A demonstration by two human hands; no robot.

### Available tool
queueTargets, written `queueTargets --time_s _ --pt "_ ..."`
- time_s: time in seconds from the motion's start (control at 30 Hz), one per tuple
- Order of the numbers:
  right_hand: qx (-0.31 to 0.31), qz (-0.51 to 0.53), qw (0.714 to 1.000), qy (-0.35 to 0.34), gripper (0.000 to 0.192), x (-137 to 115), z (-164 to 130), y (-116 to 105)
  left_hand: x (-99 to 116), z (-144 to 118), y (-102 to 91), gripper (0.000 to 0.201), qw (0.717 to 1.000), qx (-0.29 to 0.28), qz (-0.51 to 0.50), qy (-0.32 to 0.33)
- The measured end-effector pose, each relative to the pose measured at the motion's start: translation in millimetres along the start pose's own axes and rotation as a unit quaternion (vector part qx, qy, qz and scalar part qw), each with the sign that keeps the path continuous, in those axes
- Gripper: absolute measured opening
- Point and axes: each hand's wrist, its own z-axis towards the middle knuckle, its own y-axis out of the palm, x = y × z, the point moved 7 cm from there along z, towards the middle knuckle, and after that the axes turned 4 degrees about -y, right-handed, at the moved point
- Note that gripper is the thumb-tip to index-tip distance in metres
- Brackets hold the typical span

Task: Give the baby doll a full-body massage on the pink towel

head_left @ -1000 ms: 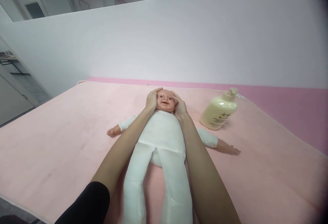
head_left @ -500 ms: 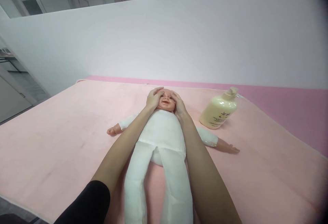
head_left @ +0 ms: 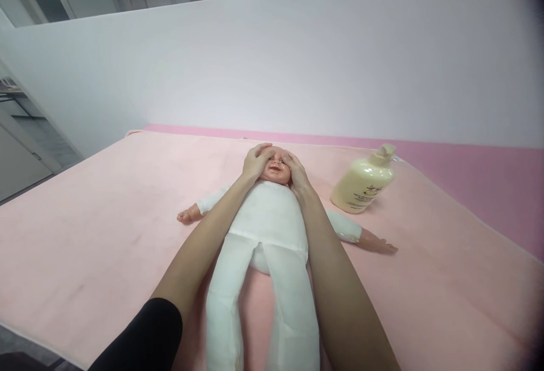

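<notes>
Lying on its back in the middle of the pink blanket [head_left: 106,212], the baby doll [head_left: 267,229] had its head pointing away from the person and its white cloth legs running toward the camera. The left hand [head_left: 255,164] rested flat against the left side of the doll's head, fingers spread and loosely curved over the temple, not closed around anything. The right hand [head_left: 296,173] lay the same way on the other side of the head, fingers reaching across the brow. Between them only the doll's nose and mouth showed.

The doll looked light: a stuffed fabric body, soft and floppy at the limbs, with a hard, smooth moulded head and small hard hands at the ends of its outstretched arms. The head seemed likely to slide under a damp palm, so cupping it from both sides, or taking the padded torso, appeared the surest hold.

A cream pump bottle [head_left: 362,181] leaned to the right of the doll's head, apart from it, beside the doll's outflung arm.
</notes>
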Motion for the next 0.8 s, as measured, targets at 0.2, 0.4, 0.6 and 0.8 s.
queueTargets --time_s 0.2,0.4,0.6,0.8 --pt "-0.001 0.03 0.999 0.033 0.04 0 -3 -3 -6 4 -2.9 0.028 0.999 0.021 0.041 0.006" --pt "0.004 0.059 0.998 0.026 0.045 -3 -8 5 -7 5 0.5 0.031 0.999 -0.003 0.03 0.015" --pt "0.006 0.073 0.996 0.06 0.04 0 -6 0 -5 4 -1.1 0.034 1.0 0.007 0.019 -0.001" --pt "0.085 0.005 0.993 0.081 0.047 -5 -24 -9 -6 1 -4.0 0.044 0.999 0.008 0.01 0.032"
